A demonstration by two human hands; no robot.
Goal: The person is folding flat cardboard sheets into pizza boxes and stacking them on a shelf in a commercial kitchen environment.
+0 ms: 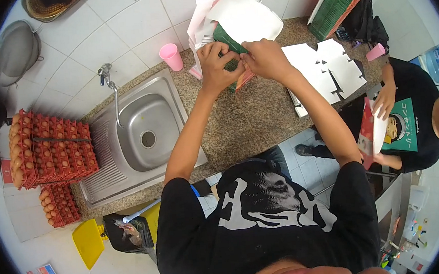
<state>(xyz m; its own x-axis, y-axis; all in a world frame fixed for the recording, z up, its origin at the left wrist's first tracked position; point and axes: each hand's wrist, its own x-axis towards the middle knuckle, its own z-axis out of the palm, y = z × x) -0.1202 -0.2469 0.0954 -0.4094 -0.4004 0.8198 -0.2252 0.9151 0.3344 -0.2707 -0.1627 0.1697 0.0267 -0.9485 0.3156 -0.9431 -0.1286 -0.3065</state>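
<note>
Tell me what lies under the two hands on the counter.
Under the left hand and right hand lies a green and orange cardboard box, being folded on the speckled counter. White flaps rise behind it. The hands cover the box's middle.

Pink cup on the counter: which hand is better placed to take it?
Left. The left hand is nearer the pink cup, which stands to its left; the right hand would have to cross over it.

Speckled granite countertop [239, 125] w/ a steel sink [141, 133] set in on the left, pink cup [171, 56] near the wall, flat white cardboard cutouts [328, 67] stacked on the right, red egg trays [48, 149] left of the sink.
</note>
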